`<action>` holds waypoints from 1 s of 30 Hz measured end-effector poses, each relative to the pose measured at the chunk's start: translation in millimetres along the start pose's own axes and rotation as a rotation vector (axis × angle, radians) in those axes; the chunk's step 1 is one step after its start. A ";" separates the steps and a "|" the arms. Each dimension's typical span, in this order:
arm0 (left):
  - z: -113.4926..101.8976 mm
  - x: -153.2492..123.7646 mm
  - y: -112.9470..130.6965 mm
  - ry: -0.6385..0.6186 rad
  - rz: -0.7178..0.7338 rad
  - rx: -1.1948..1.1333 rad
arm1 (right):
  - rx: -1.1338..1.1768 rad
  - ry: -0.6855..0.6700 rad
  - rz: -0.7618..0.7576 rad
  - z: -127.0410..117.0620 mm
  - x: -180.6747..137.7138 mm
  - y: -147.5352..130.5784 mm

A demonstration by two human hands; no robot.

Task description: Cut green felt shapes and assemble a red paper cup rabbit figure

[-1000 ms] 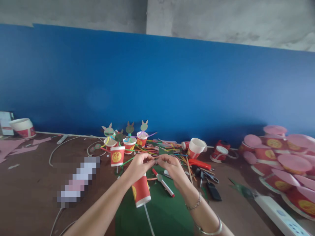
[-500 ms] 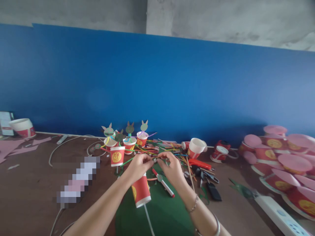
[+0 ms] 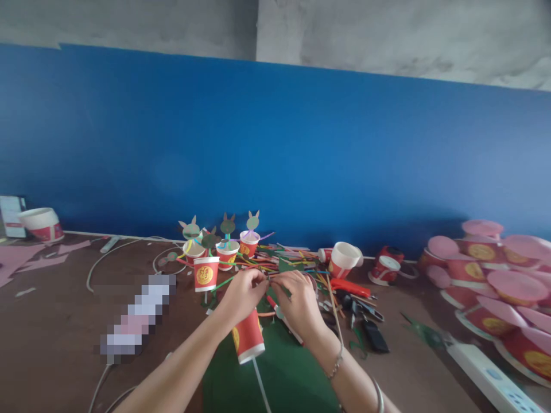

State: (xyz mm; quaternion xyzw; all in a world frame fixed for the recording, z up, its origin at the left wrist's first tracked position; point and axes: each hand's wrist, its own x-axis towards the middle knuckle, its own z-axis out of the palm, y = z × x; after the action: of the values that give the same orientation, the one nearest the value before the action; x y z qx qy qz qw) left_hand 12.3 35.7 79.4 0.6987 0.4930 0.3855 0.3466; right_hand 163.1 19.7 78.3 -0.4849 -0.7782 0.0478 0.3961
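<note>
My left hand (image 3: pixel 241 295) and my right hand (image 3: pixel 297 301) meet fingertip to fingertip above a green sheet (image 3: pixel 286 373). Both are closed in a pinch on a small thin piece that I cannot make out. Under my left hand an upturned red paper cup (image 3: pixel 248 338) with a yellow emblem hangs tilted, a white stick (image 3: pixel 260 387) poking out of its rim. A red-capped marker (image 3: pixel 278 312) lies partly hidden beneath my right hand.
Several red cups with green paper bunny heads on straws (image 3: pixel 217 246) stand behind the hands beside a heap of coloured sticks (image 3: pixel 293 265). Tipped cups (image 3: pixel 344 259), dark tools (image 3: pixel 365 321), a power strip (image 3: pixel 491 367) and pink-lidded cups (image 3: pixel 499 287) are right; white cables (image 3: pixel 112 258) left.
My right hand has turned and slid left and down, now covering most of the marker. The left hand and the cup stay almost in place.
</note>
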 end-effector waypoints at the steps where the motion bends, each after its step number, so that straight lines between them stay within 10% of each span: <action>1: 0.6 -0.2 -0.1 -0.001 0.002 0.017 | 0.016 -0.018 0.008 -0.1 0.5 0.7; 19: 4.4 -1.5 -0.2 -0.009 0.013 0.171 | 0.123 -0.130 0.082 -2.8 4.8 4.5; 30: 6.2 -3.3 3.4 0.006 -0.016 0.243 | -0.187 -0.103 -0.085 -3.4 1.3 1.1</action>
State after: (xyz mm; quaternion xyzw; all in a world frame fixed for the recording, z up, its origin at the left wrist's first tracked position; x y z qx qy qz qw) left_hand 18.4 31.0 78.9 0.7304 0.5426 0.3225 0.2611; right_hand 165.8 20.2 80.9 -0.4833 -0.8184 -0.0169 0.3104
